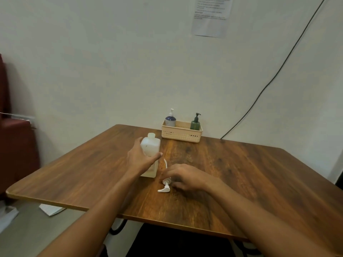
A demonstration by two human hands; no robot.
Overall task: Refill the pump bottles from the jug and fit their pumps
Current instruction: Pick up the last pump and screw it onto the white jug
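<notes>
Now | left hand (141, 160) is gripping the white square plastic bottle (151, 143) on the wooden table (241, 173) | right hand (185, 176) is pinching the white plastic pump (166, 186) (lying beside it) | best: hold bottle still, feed tube straight.

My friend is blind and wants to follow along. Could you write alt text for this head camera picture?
A person's left hand grips an uncapped white bottle on a wooden table while the right hand holds a white pump lying beside it. At the far edge, a beige basket holds a blue pump bottle and a green pump bottle.
</notes>
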